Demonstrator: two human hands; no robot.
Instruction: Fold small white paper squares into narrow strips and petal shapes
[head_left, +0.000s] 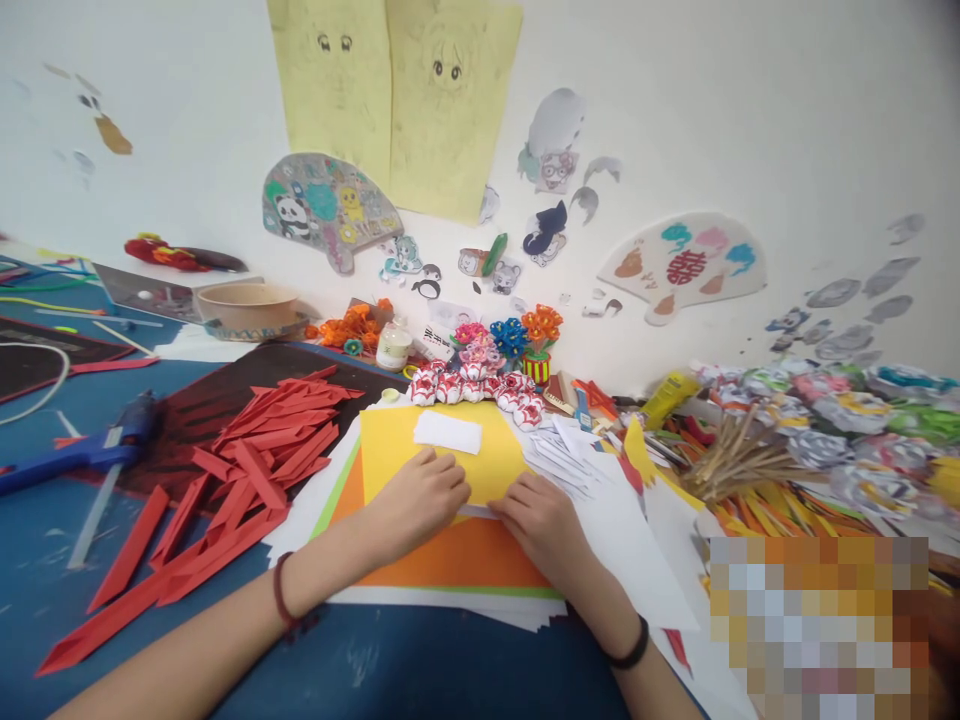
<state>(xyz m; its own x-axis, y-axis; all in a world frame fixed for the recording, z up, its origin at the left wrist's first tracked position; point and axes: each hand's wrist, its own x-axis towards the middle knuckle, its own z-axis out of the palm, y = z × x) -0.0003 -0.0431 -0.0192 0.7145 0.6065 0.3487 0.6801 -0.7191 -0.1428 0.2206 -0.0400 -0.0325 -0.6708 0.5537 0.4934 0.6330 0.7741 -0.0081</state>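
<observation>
My left hand [427, 492] is closed over the lower edge of a yellow sheet [386, 450], its fingers curled. Close to its right, my right hand [536, 515] pinches the end of a narrow white paper strip [478, 511]; the strip's other end runs toward my left fingers, which partly hide it. Under both hands lies an orange sheet [465, 556] on a stack of green and white paper. A small white paper rectangle [448, 432] rests on the yellow sheet, just beyond my left hand.
Folded red strips [255, 470] and a blue glue gun [112, 445] lie left. Paper flowers [472, 385] stand behind the stack. Cut white strips [566, 460], thin sticks [742, 455] and more flowers [874, 415] are right. A blurred patch covers the lower right.
</observation>
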